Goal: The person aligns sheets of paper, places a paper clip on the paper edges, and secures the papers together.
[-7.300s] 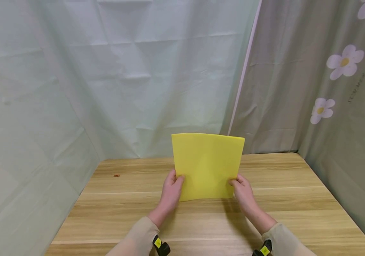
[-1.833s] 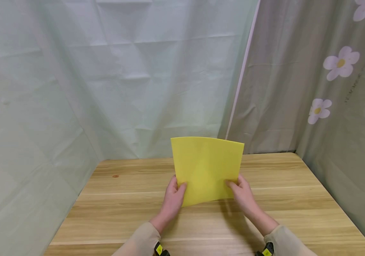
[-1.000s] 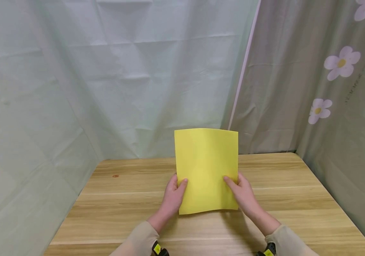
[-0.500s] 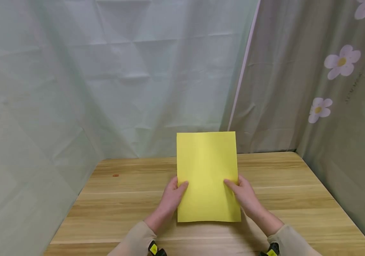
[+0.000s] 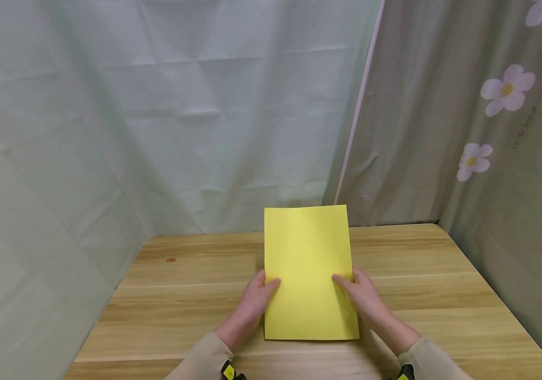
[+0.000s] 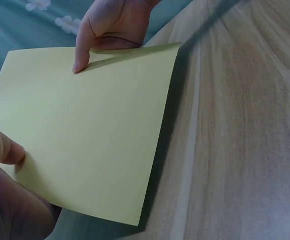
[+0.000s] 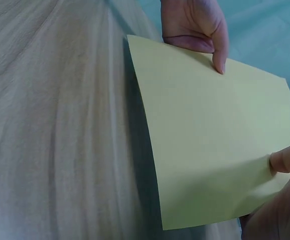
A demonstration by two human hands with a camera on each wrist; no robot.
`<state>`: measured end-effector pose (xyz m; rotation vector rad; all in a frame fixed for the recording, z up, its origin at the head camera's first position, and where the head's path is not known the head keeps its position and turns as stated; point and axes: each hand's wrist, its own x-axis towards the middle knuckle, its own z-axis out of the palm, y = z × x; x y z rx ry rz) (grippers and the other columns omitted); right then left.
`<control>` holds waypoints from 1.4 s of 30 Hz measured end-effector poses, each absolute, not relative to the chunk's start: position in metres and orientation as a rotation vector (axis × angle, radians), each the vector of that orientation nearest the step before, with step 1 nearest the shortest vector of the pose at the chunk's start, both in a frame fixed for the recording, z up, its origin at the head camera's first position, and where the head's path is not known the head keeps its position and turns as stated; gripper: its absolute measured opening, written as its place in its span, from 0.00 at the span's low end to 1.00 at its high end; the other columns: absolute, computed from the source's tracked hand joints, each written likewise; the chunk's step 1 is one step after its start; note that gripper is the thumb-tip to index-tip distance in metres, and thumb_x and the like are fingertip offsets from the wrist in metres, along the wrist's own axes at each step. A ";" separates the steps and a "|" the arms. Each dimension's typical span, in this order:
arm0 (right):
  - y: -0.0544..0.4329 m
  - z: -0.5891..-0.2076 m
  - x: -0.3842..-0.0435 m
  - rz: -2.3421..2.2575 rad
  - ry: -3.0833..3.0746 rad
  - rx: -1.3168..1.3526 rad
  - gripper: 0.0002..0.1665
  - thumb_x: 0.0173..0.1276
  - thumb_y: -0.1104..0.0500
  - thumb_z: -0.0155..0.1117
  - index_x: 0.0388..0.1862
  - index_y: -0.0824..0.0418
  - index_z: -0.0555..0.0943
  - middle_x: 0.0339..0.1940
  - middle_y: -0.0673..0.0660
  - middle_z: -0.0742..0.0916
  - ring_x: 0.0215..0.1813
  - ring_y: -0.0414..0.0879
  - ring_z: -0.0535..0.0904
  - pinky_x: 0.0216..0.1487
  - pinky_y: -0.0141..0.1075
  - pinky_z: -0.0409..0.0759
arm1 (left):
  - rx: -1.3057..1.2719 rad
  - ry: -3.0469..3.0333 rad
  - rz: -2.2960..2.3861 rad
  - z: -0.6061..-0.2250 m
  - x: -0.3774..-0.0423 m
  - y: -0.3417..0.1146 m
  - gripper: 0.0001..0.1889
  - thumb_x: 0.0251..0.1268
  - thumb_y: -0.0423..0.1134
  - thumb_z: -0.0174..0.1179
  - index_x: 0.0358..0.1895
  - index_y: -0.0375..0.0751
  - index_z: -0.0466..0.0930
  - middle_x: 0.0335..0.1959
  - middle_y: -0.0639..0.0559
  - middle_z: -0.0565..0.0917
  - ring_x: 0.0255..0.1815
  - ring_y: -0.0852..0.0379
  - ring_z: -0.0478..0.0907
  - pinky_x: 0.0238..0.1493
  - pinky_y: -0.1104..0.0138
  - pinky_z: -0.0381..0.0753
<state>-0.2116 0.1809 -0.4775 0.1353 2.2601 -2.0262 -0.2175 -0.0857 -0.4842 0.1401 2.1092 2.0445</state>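
Note:
A plain yellow sheet of paper (image 5: 306, 253) is held upright and leaning back over the middle of the table, its long sides at left and right. My left hand (image 5: 255, 302) grips its left edge, thumb flat on the near face and fingers behind. On the opposite edge my right hand (image 5: 364, 295) pinches the paper the same way. Both wrist views show the paper (image 6: 92, 130) (image 7: 210, 135) between the two thumbs, its lower edge casting a shadow on the wood. The fingers behind the paper are mostly hidden.
A small reddish ring-like item (image 5: 171, 259) lies at the table's back left. The wood-grain table (image 5: 171, 311) is bordered by pale curtains (image 5: 233, 132) at the back and sides, with printed flowers on the right.
Earlier the paper was wider than tall; it now stands taller than wide. Over the last second both hands have lowered it slightly and its top leans farther back.

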 end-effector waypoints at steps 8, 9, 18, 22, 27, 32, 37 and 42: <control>0.184 -0.488 -0.210 -2.008 2.250 0.160 0.25 0.77 0.53 0.62 0.65 0.68 0.75 0.42 0.61 0.86 0.40 0.51 0.83 0.42 0.43 0.83 | 0.126 2.025 2.088 -0.493 -0.216 -0.085 0.22 0.80 0.36 0.51 0.69 0.26 0.65 0.46 0.41 0.83 0.41 0.52 0.82 0.46 0.61 0.81; 0.184 -0.489 -0.210 -2.010 2.242 0.164 0.26 0.77 0.53 0.62 0.65 0.68 0.74 0.42 0.61 0.86 0.39 0.52 0.83 0.42 0.43 0.83 | 0.123 2.019 2.091 -0.494 -0.216 -0.084 0.23 0.80 0.36 0.51 0.69 0.26 0.65 0.46 0.41 0.83 0.42 0.52 0.82 0.46 0.61 0.81; 0.186 -0.496 -0.213 -2.027 2.197 0.167 0.25 0.78 0.56 0.60 0.66 0.69 0.74 0.41 0.61 0.87 0.38 0.52 0.84 0.40 0.43 0.84 | 0.101 1.990 2.081 -0.502 -0.219 -0.086 0.22 0.81 0.36 0.51 0.69 0.26 0.66 0.47 0.40 0.83 0.43 0.52 0.82 0.47 0.62 0.82; 0.188 -0.496 -0.215 -2.020 2.208 0.182 0.23 0.77 0.58 0.61 0.63 0.71 0.75 0.40 0.61 0.87 0.38 0.51 0.84 0.40 0.43 0.83 | 0.104 1.965 2.093 -0.504 -0.220 -0.086 0.22 0.81 0.36 0.50 0.69 0.25 0.65 0.48 0.40 0.83 0.44 0.52 0.82 0.47 0.61 0.82; 0.191 -0.494 -0.217 -1.983 2.219 0.171 0.21 0.77 0.60 0.60 0.61 0.73 0.77 0.43 0.61 0.86 0.41 0.51 0.83 0.44 0.42 0.81 | 0.114 1.941 2.107 -0.507 -0.222 -0.087 0.23 0.81 0.35 0.50 0.70 0.24 0.63 0.50 0.40 0.83 0.46 0.51 0.82 0.48 0.59 0.82; 0.193 -0.494 -0.219 -1.964 2.208 0.146 0.22 0.77 0.61 0.59 0.63 0.75 0.75 0.49 0.63 0.84 0.47 0.52 0.81 0.50 0.44 0.79 | 0.107 1.934 2.111 -0.507 -0.222 -0.086 0.22 0.81 0.35 0.50 0.70 0.24 0.64 0.51 0.39 0.82 0.47 0.51 0.82 0.49 0.60 0.82; 0.190 -0.496 -0.220 -2.040 2.090 0.183 0.24 0.77 0.64 0.55 0.66 0.76 0.70 0.48 0.64 0.84 0.44 0.52 0.82 0.45 0.44 0.82 | 0.081 1.939 2.131 -0.511 -0.222 -0.083 0.21 0.80 0.34 0.50 0.68 0.24 0.65 0.49 0.40 0.82 0.45 0.52 0.82 0.48 0.62 0.82; 0.187 -0.501 -0.220 -2.111 1.986 0.232 0.24 0.77 0.64 0.53 0.67 0.73 0.68 0.46 0.63 0.85 0.41 0.51 0.84 0.42 0.43 0.83 | 0.054 1.951 2.144 -0.515 -0.223 -0.081 0.21 0.78 0.33 0.51 0.67 0.24 0.67 0.46 0.41 0.83 0.42 0.53 0.82 0.45 0.63 0.82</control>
